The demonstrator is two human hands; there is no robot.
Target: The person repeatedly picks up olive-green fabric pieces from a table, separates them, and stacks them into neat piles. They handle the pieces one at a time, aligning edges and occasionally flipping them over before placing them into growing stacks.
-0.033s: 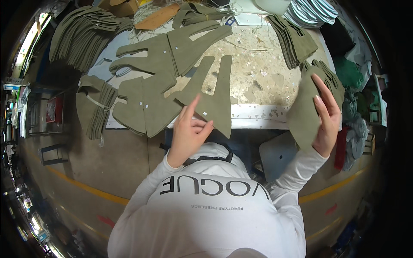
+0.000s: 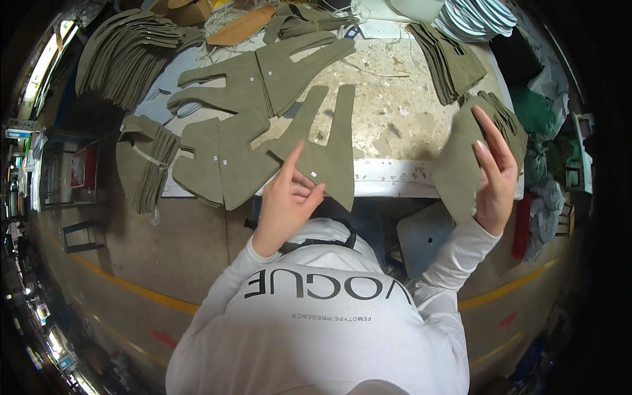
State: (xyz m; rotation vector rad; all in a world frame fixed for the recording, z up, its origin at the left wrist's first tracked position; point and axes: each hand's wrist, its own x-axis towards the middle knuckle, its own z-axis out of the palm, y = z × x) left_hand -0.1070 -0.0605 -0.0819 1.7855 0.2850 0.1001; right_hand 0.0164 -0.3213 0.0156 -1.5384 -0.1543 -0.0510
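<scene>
My right hand (image 2: 495, 187) holds an olive-green cut piece of sheet material (image 2: 454, 168) above the table's right front edge. Index and middle fingers are stretched along the piece; the thumb is hidden. On the left, my left hand (image 2: 284, 204) is open and holds nothing, its index finger extended and the others partly curled. It hovers at the near edge of a forked olive piece (image 2: 334, 158) bearing a small white sticker (image 2: 313, 174). Left of that hand lie stacked olive pieces (image 2: 240, 158), also with small stickers.
The worn table (image 2: 395, 122) carries olive stacks at the far left (image 2: 125, 56), near left (image 2: 146, 164) and far right (image 2: 451, 62). More olive pieces (image 2: 501, 118) sit behind my right hand. A brown card (image 2: 240, 27) and pale blue sheets (image 2: 475, 20) lie at the back.
My right hand has shifted slightly left and up with the olive piece. My left hand has edged a little left, and the pieces on the table have not moved.
</scene>
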